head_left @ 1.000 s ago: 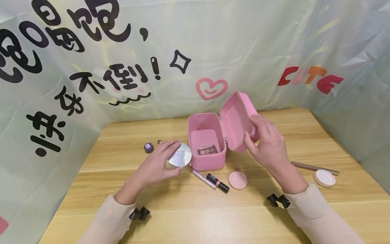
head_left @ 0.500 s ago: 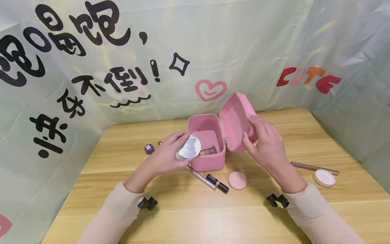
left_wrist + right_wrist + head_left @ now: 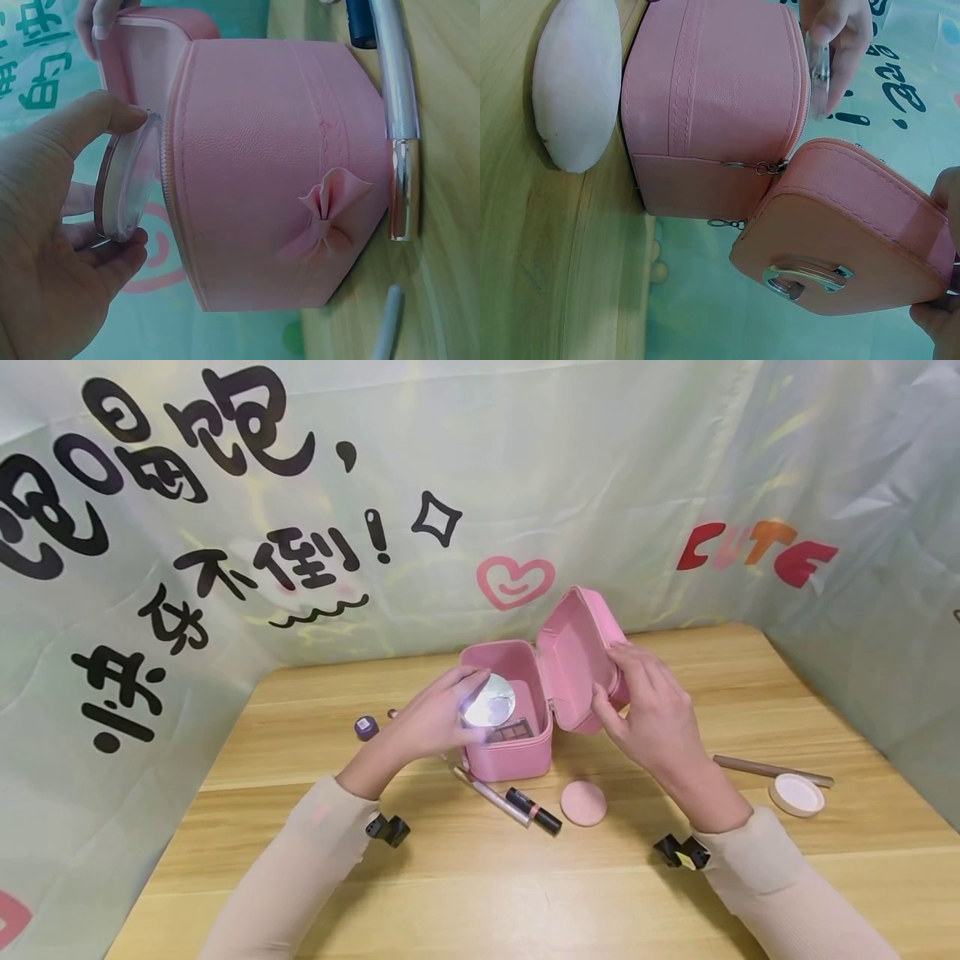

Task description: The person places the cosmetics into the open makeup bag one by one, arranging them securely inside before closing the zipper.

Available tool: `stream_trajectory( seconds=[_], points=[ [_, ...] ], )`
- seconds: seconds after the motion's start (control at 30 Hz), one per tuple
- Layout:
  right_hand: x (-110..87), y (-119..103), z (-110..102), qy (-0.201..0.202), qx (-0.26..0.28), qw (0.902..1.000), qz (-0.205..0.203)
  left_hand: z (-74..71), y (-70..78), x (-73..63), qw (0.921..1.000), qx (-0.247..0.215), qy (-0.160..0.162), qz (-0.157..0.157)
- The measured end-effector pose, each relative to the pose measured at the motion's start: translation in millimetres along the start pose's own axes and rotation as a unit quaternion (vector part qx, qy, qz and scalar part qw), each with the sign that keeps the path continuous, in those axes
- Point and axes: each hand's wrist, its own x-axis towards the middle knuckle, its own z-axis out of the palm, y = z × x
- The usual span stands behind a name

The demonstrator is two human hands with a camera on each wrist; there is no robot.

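Now, round container (image 3: 492,702) pinched within left grip (image 3: 435,714), pink lid (image 3: 577,656) held in right grip (image 3: 660,714)

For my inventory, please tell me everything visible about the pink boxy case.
The pink, boxy, leatherlike case stands on the light wooden table, its zippered lid open rightward, gripped by the right hand. It has stitched seams, a pink bow, metal zip pulls and a lid handle; a rectangular palette lies inside.
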Motion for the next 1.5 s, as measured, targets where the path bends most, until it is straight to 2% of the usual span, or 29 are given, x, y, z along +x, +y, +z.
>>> stream_trajectory(
  seconds=[0.23,0.5,0.73,1.03,1.23,1.5],
  points=[
    [2.3,0,0,-0.006,-0.002,1.0,-0.003,3.5,-4.4,17.9,0.9995,0.009,-0.022,0.021],
    [2.8,-1,1,-0.003,-0.001,1.0,-0.002,8.7,-9.4,36.5,0.9976,0.022,-0.066,0.003],
    [1.8,-2,1,-0.004,-0.001,1.0,-0.003,13.8,-13.8,52.4,0.9928,0.042,-0.11,-0.023],
    [0.8,-2,2,0.005,0.002,1.0,-0.003,23.9,-18.4,65.9,0.9875,0.075,-0.137,-0.021],
    [0.6,-2,3,0.022,0.007,0.9997,-0.003,29.6,-21.1,73.3,0.9803,0.131,-0.148,0.002],
    [-0.8,-2,4,0.021,0.007,0.9998,-0.002,35.0,-20.5,83.9,0.967,0.189,-0.17,0.017]
  ],
)
